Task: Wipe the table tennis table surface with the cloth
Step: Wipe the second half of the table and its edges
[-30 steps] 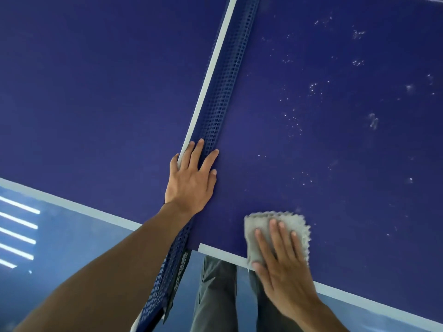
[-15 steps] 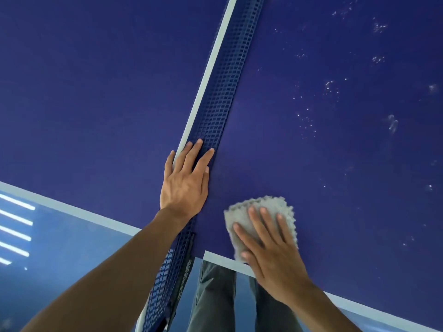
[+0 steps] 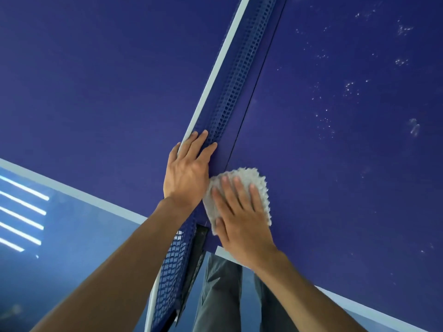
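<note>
Cloth flat on table under right hand, fingers spread; left hand flat on net.

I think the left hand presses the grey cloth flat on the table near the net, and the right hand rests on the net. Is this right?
Not quite: the hands are swapped. The head view shows the right hand pressing the grey cloth flat on the table near the net, and the left hand resting on the net.
</note>
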A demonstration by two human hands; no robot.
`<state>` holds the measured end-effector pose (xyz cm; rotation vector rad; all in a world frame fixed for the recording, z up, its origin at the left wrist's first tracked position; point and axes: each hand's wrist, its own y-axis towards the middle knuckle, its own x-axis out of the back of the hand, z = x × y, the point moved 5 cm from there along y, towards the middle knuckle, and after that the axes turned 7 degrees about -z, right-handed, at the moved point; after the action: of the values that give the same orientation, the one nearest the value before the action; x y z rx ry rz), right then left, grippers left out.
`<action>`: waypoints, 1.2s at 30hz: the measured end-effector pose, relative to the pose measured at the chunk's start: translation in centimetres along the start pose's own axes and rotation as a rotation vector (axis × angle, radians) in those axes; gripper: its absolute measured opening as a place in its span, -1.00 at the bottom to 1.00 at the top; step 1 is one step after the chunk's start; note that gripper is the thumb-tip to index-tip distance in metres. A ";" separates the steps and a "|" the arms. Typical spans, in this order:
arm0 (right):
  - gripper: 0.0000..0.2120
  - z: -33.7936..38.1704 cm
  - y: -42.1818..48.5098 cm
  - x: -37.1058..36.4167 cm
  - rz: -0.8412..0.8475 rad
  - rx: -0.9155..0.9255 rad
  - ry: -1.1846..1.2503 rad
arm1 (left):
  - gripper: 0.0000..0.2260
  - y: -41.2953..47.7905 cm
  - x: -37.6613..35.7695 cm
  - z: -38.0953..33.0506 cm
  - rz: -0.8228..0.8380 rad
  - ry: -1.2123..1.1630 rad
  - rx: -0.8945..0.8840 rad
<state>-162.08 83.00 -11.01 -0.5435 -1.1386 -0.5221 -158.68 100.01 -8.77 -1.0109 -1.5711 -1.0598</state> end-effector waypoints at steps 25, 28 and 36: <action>-0.38 -11.6 1.3 3.7 -0.091 -0.215 -0.090 | -0.56 4.1 -0.6 -4.0 -0.045 0.087 -0.100; -0.37 -15.8 6.1 5.5 -0.110 -0.386 -0.092 | -0.56 7.3 -1.5 -5.5 -0.019 0.124 -0.239; -0.34 -15.5 16.7 7.1 -0.064 -0.214 -0.096 | -0.42 13.2 -3.5 -4.7 0.175 0.266 -0.222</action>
<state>-138.31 84.89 -11.56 -0.7249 -1.2022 -0.6844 -144.27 98.86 -9.26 -1.0838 -1.1488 -1.2093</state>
